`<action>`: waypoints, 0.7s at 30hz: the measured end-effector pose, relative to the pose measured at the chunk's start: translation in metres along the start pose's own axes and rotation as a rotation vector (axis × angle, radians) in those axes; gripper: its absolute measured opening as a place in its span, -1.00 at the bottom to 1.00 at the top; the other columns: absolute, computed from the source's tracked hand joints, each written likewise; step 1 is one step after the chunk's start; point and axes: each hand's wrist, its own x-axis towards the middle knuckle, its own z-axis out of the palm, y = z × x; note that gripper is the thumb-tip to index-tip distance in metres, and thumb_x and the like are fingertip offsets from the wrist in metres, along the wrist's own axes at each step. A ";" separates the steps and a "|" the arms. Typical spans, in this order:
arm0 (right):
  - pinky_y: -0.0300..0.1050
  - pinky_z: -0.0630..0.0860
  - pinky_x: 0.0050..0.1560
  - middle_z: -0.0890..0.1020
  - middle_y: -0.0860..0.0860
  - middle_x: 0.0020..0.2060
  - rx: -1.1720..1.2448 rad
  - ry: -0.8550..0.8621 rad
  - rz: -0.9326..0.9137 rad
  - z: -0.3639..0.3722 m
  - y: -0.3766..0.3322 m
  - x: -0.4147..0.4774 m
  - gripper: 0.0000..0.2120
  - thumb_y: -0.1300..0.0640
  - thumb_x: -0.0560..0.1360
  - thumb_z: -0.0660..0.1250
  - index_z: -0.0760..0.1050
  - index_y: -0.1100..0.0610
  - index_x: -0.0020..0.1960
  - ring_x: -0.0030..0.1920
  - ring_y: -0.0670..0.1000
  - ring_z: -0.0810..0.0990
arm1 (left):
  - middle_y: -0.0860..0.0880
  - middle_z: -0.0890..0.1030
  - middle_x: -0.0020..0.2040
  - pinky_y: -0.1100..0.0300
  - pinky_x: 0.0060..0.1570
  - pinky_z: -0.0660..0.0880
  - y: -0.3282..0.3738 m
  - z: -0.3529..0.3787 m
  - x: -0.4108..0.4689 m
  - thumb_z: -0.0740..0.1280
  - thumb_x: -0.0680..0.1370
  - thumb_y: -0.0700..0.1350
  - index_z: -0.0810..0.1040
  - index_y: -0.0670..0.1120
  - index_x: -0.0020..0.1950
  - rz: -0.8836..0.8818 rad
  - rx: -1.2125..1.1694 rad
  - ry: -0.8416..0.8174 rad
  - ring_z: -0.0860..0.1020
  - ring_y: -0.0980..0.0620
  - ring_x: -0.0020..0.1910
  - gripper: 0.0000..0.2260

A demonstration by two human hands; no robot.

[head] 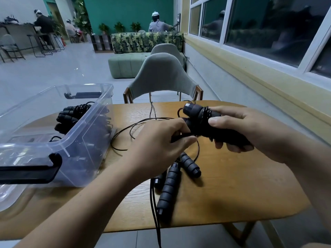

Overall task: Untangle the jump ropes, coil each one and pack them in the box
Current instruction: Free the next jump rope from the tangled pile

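The right hand (pixel 250 129) held a handle bundle (pixel 198 119) in the air above the table (pixel 232 185). Its grip was clamped around the black handles, with the thumb on top and the fingers curled underneath. Thin cord was wound around the bundle near its far end. The left hand (pixel 157 145) was just beside it, and its grip was pinched between thumb and fingers on the loose cord (pixel 123 133) where that cord met the bundle. From there the cord trailed away in slack loops across the wood towards the box. Below the hands, 2 ribbed black handles lay on the table. A long handle (pixel 168 187) pointed towards the near edge, and a shorter handle (pixel 189 165) lay angled beside it, with their cords running off the front of the table. I could not tell whether a 3rd handle lay under the left wrist. At the left end of the table stood the clear plastic box (pixel 71 138), open, with a black latch (pixel 35 169) on its near side. Inside it were packed ropes (pixel 71 113), coiled and stacked against the far wall. A grey-green chair (pixel 161 76) stood behind the table.
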 end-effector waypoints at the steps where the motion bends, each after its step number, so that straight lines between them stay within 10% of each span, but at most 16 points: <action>1: -0.10 0.29 -0.33 0.72 0.21 -0.18 -0.026 -0.026 0.031 0.001 0.000 0.000 -0.71 -0.16 0.59 0.37 0.62 -0.31 0.30 -0.34 0.13 0.52 | 0.08 0.57 -0.35 0.14 -0.30 0.44 0.000 0.000 0.000 0.52 0.57 0.03 0.64 0.02 -0.11 0.000 0.002 -0.007 0.51 0.10 -0.33 -0.86; 6: -0.12 0.29 -0.35 0.74 0.12 -0.22 -0.173 -0.222 0.215 0.005 0.003 0.000 -0.76 -0.20 0.61 0.37 0.61 -0.38 0.26 -0.31 0.07 0.54 | 0.17 0.50 -0.38 0.39 -0.31 0.30 -0.002 0.000 0.000 0.62 0.45 -0.06 0.65 0.03 -0.14 0.077 0.056 -0.153 0.48 0.22 -0.30 -0.84; 21: -0.07 0.28 -0.32 0.69 0.24 -0.14 -0.135 -0.661 0.240 -0.002 -0.004 -0.010 -0.71 -0.15 0.63 0.42 0.64 -0.11 0.31 -0.31 0.13 0.52 | 0.07 0.66 -0.28 0.27 -0.23 0.50 0.005 -0.020 0.000 0.65 0.40 -0.16 0.69 -0.14 -0.14 -0.020 -0.376 -0.296 0.59 0.17 -0.28 -0.82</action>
